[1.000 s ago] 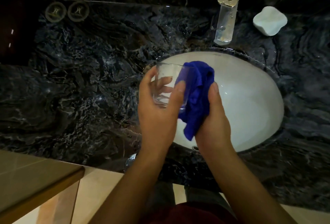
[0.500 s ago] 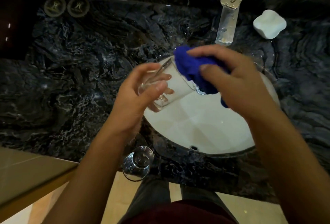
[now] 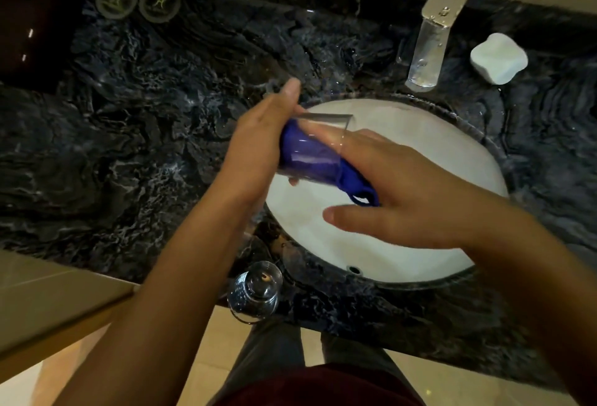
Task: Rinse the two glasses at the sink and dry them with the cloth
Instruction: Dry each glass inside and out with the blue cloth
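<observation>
Glass in hand (image 3: 311, 150): clear tumbler, tilted on its side above the left part of the sink, its mouth toward the right hand and its base toward the left hand.
Cloth (image 3: 326, 163): blue, stuffed inside the held glass; 1 tail hangs out of the mouth and ends in a small loop just beside the right palm.
Left hand (image 3: 258, 143): wrapped round the base end of the glass, thumb laid along the far side and pointing away, fingertips showing under the glass; it grips the glass.
Right hand (image 3: 400, 192): at the mouth of the glass with some fingers pushed inside against the cloth, seen through the wall; thumb stretched out straight below, touching nothing. How far the inner fingers curl round the cloth I cannot tell.
Second glass (image 3: 255, 291): clear, standing on the near edge of the table, left of the sink's front rim and apart from both hands; upright or upside down, I cannot tell.
Sink (image 3: 420, 134): white oval basin set into the table.
Table (image 3: 129, 147): dark veined marble.
Tap (image 3: 429, 50): flat metal spout reaching over the far rim of the sink.
Soap (image 3: 499, 59): white rounded block, on the table right of the tap.
Coasters (image 3: 137, 1): 2 round dark discs side by side at the far left of the table.
</observation>
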Demonstrator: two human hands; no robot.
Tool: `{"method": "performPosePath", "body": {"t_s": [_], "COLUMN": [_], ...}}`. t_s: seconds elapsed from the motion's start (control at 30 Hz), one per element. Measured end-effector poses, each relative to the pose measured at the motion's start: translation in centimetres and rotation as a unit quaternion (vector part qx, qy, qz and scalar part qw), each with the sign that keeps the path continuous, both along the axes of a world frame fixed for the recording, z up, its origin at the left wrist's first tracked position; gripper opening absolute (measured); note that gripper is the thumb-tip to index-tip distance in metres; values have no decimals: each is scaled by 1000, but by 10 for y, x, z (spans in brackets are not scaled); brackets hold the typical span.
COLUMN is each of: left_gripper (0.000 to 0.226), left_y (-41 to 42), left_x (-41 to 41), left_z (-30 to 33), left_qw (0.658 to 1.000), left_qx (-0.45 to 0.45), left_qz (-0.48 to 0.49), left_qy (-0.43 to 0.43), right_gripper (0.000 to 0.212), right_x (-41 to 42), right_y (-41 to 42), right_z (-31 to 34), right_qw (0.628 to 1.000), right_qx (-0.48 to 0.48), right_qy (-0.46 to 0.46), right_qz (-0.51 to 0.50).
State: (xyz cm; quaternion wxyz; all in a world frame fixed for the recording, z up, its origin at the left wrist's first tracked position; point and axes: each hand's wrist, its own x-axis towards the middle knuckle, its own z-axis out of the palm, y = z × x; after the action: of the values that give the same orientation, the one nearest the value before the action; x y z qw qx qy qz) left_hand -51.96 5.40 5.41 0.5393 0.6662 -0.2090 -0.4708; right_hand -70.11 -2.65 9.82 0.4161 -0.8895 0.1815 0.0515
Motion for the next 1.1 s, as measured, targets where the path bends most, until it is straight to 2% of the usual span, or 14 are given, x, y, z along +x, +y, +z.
{"method": "performPosePath", "body": {"t_s": [0.1,0.23,0.33,0.4,0.47,0.53,0.67,0.7,0.77,0.83,0.93,1.03,1.07,1.1], "left_gripper": [50,51,47,42,29,15,30,33,36,35,25,24,28,31], "left_y": [3,9,12,16,21,24,33,36,42,45,45,40,39,39], "left_x": [2,6,8,7,4,2,2,2,1,0,-9,-11,-9,-6], "left_z": [-2,0,6,10,14,16,9,7,5,4,7,6,2,-4], "left_qw": [1000,996,988,979,966,945,863,850,841,851,911,968,980,987], "left_qx": [-24,-67,-94,-121,-161,-229,-344,-351,-360,-356,-290,-143,-91,-38], "left_qz": [-2,-18,-47,-49,-41,-45,-105,-116,-129,-133,-104,-94,-106,-119], "left_qy": [10,-49,-116,-158,-196,-230,-354,-374,-383,-362,-275,-181,-142,-99], "right_gripper": [102,84,75,70,57,46,24,17,22,28,37,54,58,60], "right_x": [3,11,12,9,4,0,-7,-10,-14,-14,-14,-18,-19,-19], "right_y": [4,3,2,3,10,22,52,59,68,73,72,57,52,49], "right_z": [-1,-1,5,4,2,0,4,5,7,7,3,-2,-6,-11], "right_qw": [1000,996,979,946,867,747,522,492,474,512,654,904,961,987], "right_qx": [-13,76,194,302,453,601,746,756,769,755,641,330,194,71], "right_qy": [-3,-50,-49,-44,-80,-139,-210,-211,-212,-212,-184,-159,-148,-130], "right_qz": [25,-9,-47,-110,-194,-248,-357,-376,-372,-350,-357,-219,-132,-59]}}
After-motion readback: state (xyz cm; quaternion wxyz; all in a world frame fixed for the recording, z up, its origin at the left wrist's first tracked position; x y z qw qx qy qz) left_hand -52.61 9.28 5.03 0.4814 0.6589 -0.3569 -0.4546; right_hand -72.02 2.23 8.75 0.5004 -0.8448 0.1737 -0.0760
